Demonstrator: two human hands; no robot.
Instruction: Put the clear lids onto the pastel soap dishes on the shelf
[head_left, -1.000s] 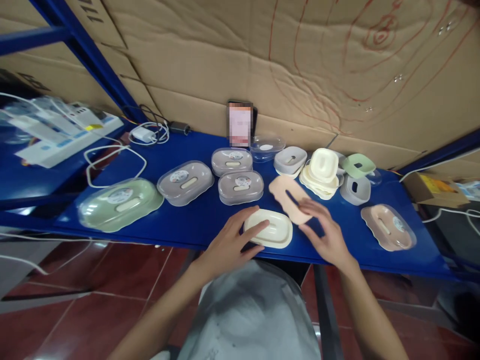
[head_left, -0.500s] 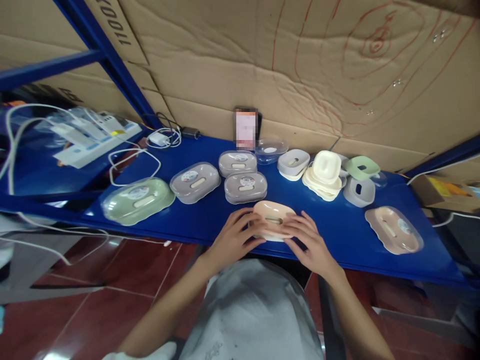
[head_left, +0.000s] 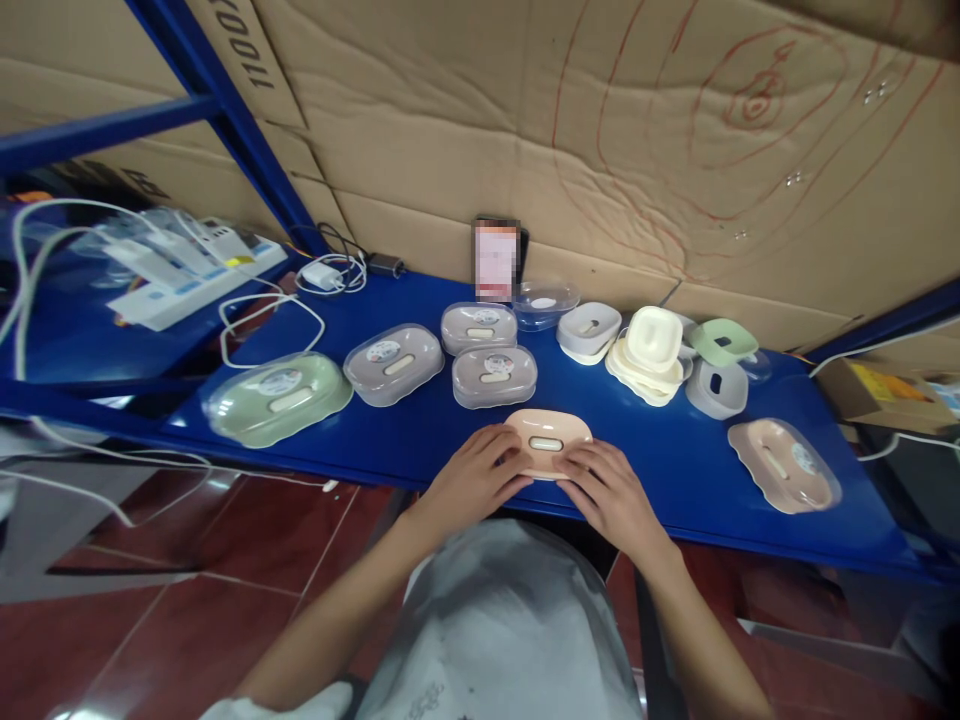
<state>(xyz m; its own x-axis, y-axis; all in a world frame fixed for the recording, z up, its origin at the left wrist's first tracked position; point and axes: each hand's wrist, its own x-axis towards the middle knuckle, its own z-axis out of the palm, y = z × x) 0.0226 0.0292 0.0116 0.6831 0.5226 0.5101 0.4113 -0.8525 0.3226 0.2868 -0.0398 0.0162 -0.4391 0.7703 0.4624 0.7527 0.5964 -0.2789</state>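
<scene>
A peach soap dish [head_left: 546, 428] with a cream bar in its middle slot lies at the table's front edge. My left hand [head_left: 480, 468] grips its left end, and my right hand [head_left: 604, 488] grips its right end. Behind it are three greyish soap dishes under clear lids: one on the left [head_left: 394, 364], one at the back [head_left: 478, 328] and one just behind the peach dish [head_left: 493, 376]. A green lidded soap dish [head_left: 279, 400] sits far left; a peach lidded one [head_left: 784, 464] is at the right.
Cream trays [head_left: 649, 358] are stacked at the back, between a grey dish on a cream tray [head_left: 588, 332] and a green dish [head_left: 723, 342] above a grey one [head_left: 717, 388]. A clear lid [head_left: 547, 300] lies by a propped phone [head_left: 496, 258]. A power strip [head_left: 187, 290] and cables occupy the left.
The peach dish now sits flatter, and the cream bar fills its slot. My right hand has shifted slightly inward along the rim. The view has moved a little.
</scene>
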